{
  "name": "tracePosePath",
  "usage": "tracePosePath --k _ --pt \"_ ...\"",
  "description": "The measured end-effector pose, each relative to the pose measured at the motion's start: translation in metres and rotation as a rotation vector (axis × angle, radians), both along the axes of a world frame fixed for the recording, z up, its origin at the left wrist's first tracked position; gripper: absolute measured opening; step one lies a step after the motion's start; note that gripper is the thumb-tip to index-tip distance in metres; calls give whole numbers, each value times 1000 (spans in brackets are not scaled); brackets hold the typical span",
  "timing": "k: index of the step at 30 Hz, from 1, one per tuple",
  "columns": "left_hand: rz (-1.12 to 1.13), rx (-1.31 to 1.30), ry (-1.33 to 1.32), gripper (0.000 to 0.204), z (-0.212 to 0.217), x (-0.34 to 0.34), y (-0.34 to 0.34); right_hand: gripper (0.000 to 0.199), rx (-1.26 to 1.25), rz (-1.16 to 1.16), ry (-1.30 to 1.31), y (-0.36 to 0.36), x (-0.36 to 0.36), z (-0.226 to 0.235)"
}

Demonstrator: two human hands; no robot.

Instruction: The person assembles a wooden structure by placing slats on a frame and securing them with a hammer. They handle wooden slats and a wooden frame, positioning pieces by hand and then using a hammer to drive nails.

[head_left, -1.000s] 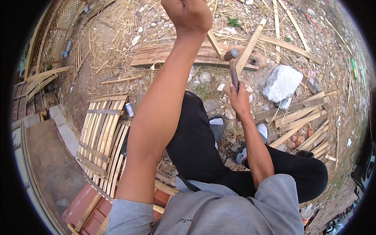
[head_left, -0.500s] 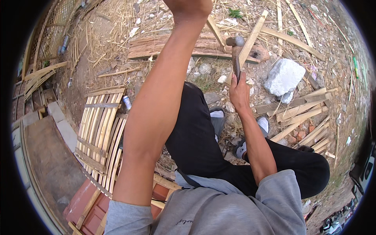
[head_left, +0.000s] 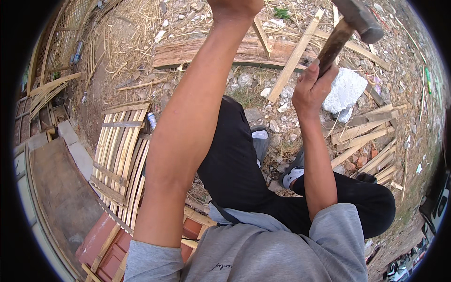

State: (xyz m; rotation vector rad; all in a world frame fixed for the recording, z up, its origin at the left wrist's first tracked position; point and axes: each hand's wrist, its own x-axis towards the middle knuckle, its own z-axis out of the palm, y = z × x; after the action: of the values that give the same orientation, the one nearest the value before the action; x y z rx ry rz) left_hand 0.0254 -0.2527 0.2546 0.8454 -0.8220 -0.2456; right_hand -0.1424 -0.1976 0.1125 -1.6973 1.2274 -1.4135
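My right hand [head_left: 314, 89] is closed round the wooden handle of a hammer [head_left: 336, 44], which is raised to the upper right with its dark metal head at the top edge. My left hand [head_left: 238, 6] reaches the top edge, where its fingers are cut off from sight. From beside its wrist a narrow wooden strip [head_left: 261, 35] slants down onto a thick, rough timber beam [head_left: 188, 52] lying on the ground. A longer pale strip [head_left: 297, 56] leans across the right part of the beam, apart from both hands.
A large white stone [head_left: 346, 91] lies right of the beam, with stacked wood pieces [head_left: 364, 131] nearer me. Slatted wooden panels [head_left: 120, 160] lie at left beside a small bottle [head_left: 151, 121]. Straw and rubble cover the ground around my feet.
My right hand has lifted the hammer up and to the right, away from the beam and the long strip. My left hand has shifted slightly to the right.
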Motion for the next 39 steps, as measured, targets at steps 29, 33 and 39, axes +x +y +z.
tracePosePath --k 29,33,39 --pt "-22 -44 -83 32 -21 2 -10 34 609 154 454 12 -14 -11" --pt "44 -21 -82 31 -22 3 -10 31 309 120 254 7 -4 17" --pt "51 -16 -92 32 -16 7 -8 34 554 155 507 52 -15 -66"
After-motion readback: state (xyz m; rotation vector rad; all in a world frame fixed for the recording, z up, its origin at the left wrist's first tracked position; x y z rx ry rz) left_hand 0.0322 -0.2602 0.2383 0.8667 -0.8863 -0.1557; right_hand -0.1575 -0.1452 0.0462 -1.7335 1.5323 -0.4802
